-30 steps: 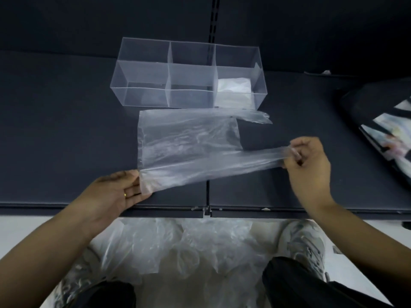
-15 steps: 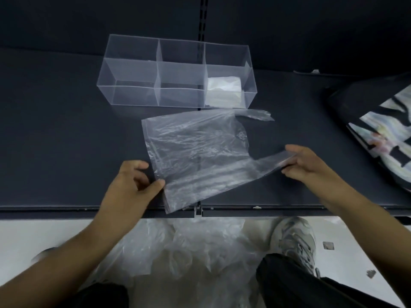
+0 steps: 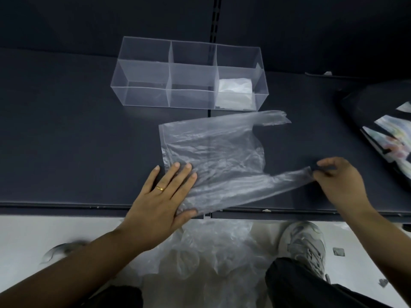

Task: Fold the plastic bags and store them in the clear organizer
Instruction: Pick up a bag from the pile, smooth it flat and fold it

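Observation:
A clear plastic bag (image 3: 218,156) lies spread on the dark shelf surface (image 3: 66,141), its two handles pointing right. My left hand (image 3: 164,194) presses flat with straight fingers on the bag's near left corner. My right hand (image 3: 338,181) pinches the end of the bag's near handle and holds it stretched to the right. Behind the bag stands the clear organizer (image 3: 142,70) with three compartments. Its right compartment holds a folded white bag (image 3: 235,90); the other two hold nothing.
A heap of loose clear plastic bags (image 3: 211,247) lies on the pale floor below the shelf edge, between my legs and my shoe (image 3: 302,243). A dark bag with a colourful print (image 3: 387,134) sits on the shelf at the far right.
My left hand let go of the bag's corner and now lies flat on it. The bag settled onto the shelf. My right hand still holds the handle, pulled further right.

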